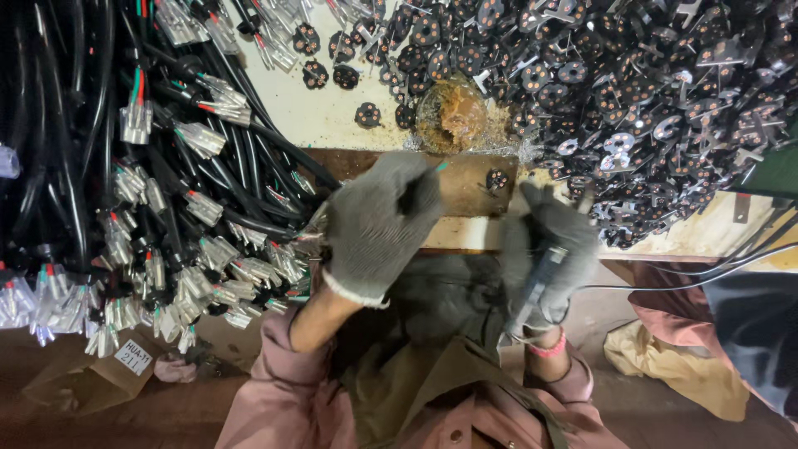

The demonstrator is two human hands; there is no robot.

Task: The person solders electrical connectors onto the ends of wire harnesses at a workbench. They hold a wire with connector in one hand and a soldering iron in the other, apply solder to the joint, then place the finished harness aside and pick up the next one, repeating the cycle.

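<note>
My left hand, in a grey knit glove, is closed around thin wire ends; a green tip pokes out above the fingers. It hovers at the edge of a heap of black cables with clear-sleeved wire ends. My right hand, also gloved, grips a slim dark blue tool pointing down toward my lap. A small black round disc with copper holes lies on the brown wooden block between the hands.
A large pile of black round discs and metal brackets covers the bench at upper right. A rusty brown lump sits behind the block. A cardboard box with a white label lies lower left. Thin black cords run right.
</note>
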